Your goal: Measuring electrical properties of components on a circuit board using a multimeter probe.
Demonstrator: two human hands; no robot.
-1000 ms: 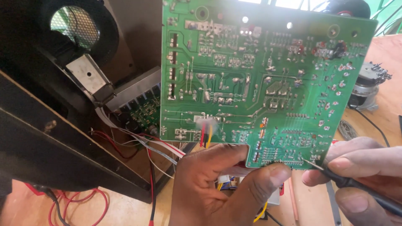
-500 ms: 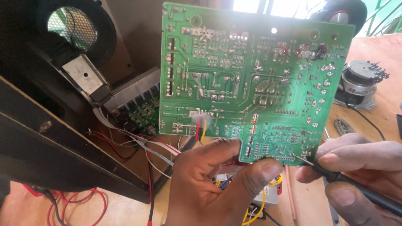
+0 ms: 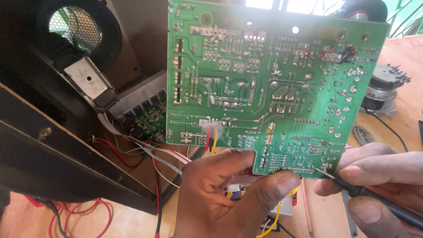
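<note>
— Since a second ago the green circuit board (image 3: 273, 88) has dropped a little in view and tilted, so its top edge and a mounting hole now show against the bright window; the grip under it looks unchanged.

— Who's holding what?

— Left hand (image 3: 224, 198) is closed on the board's lower edge, thumb pressed up over the notch in the solder side. Right hand (image 3: 379, 176) is pinched around a thin black probe (image 3: 352, 187), whose metal tip touches the row of small solder pads at the board's bottom edge, just right of the thumb.

— So which step?

— Probing or checking joints, I'd judge. A next move would call for sliding the tip pad to pad without bridging two, with the board kept steady.

— Anything crowding it?

— Red and yellow wires (image 3: 210, 141) hang from a white connector at the board's lower left and trail down behind the left hand. Left of the board stands the dark speaker cabinet (image 3: 53, 145) with its finned heat sink (image 3: 136, 99). Right of the board, a small metal motor (image 3: 383, 90) rests on the wooden bench (image 3: 403, 53). The thumb itself hides some pads.
</note>
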